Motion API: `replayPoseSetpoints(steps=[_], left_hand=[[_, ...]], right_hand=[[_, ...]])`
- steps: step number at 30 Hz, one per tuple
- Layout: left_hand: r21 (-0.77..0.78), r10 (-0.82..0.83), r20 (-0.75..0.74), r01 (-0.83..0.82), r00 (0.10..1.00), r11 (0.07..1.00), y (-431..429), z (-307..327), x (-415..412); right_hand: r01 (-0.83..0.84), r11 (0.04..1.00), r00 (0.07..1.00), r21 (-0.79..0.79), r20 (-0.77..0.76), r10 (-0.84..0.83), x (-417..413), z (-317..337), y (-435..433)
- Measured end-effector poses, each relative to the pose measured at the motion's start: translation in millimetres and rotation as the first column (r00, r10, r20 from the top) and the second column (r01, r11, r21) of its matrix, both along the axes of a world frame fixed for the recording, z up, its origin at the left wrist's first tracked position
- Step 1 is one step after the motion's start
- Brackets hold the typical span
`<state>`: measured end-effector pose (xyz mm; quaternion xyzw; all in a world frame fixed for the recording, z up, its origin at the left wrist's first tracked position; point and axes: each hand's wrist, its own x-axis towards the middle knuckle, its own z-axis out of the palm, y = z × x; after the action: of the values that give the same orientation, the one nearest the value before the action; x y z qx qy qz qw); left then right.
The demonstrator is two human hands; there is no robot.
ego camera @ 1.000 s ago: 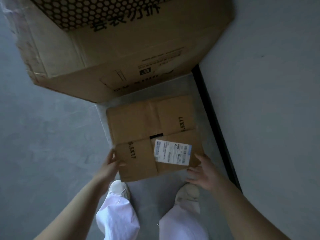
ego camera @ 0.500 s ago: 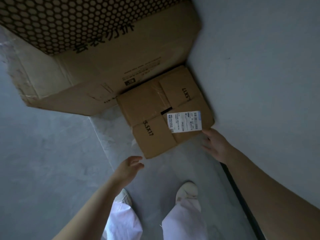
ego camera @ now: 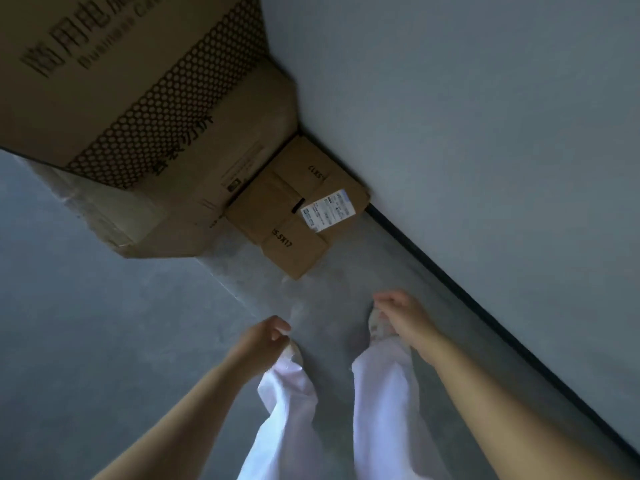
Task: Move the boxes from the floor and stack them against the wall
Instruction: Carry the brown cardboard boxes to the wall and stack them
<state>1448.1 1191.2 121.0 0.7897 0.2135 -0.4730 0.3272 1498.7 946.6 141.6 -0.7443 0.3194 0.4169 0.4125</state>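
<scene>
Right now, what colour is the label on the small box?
The label is white with dark print; head view.

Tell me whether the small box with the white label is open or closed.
Closed. The small box has its top flaps folded flat over one another, and the white label lies across them.
</scene>
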Motion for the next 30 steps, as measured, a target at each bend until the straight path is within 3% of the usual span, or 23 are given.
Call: replayPoseSetpoints(steps=[4,13,18,22,24,26,30], left_hand=[[0.030,-0.087,0.051,0.085,0.995,0.996,-3.0,40.1,3.5],[0.072,-0.471,-0.067,0.475,0.880,0.877,-87.0,69.7,-60.9],[0.055,-0.664,-0.095,0.670,0.742,0.741,-168.1,64.4,-159.5],[0.068,-0.821,-0.084,0.825,0.565,0.561,-259.9,69.6,-277.5],[0.071,-0.860,-0.080,0.864,0.504,0.499,-293.0,76.2,-326.3],[0.047,-0.917,-0.098,0.923,0.386,0.383,-339.1,82.8,-395.5],[-0.045,-0.980,-0.081,0.982,0.182,0.186,-426.3,101.6,-508.2]], right_hand=[[-0.141,0.989,0.988,-0.045,0.064,0.144,-52.7,28.7,-8.0],[0.195,0.977,0.981,-0.082,0.033,-0.193,-232.4,61.9,-80.3],[0.411,0.912,0.912,-0.012,-0.019,-0.411,-369.6,60.5,-111.7],[0.602,0.799,0.799,0.013,-0.027,-0.601,-511.7,58.9,-148.3],[0.631,0.776,0.775,0.009,-0.046,-0.630,-568.4,61.3,-165.0],[0.680,0.732,0.730,-0.028,-0.057,-0.681,-648.9,70.0,-191.7],[0.835,0.542,0.546,-0.095,0.015,-0.838,-777.6,83.2,-237.0]])
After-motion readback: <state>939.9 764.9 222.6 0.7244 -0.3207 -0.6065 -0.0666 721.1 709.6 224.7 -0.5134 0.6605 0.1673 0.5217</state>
